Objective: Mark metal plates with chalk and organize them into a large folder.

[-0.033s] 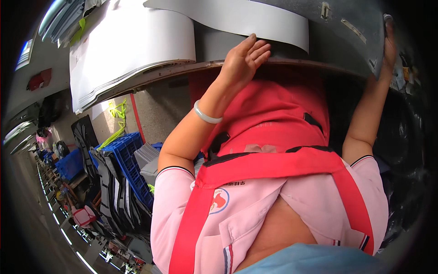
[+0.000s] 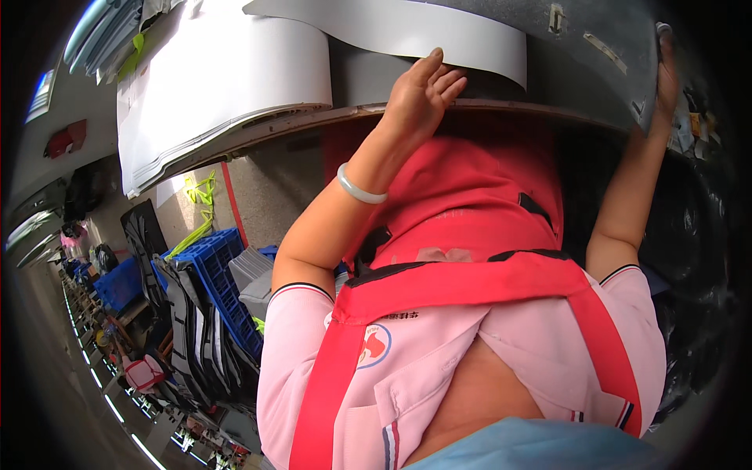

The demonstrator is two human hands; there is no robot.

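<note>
My left hand hovers at the near edge of the work table, thumb up and fingers a little apart, with nothing in it. Just beyond it is a curved white sheet strip lying over a dark grey surface; whether the fingertips touch the strip is unclear. At the far right, my right hand rests along the right edge of a grey panel with slots in it. Its fingers are mostly hidden behind that edge, so their grip does not show.
A thick stack of white sheets covers the table's left part and overhangs its edge. Blue plastic crates, dark grey padded pieces and yellow-green straps stand on the left. Black plastic lies at the right.
My left hand has shifted very slightly, its fingers a touch more spread. The right hand stays at the panel's edge.
</note>
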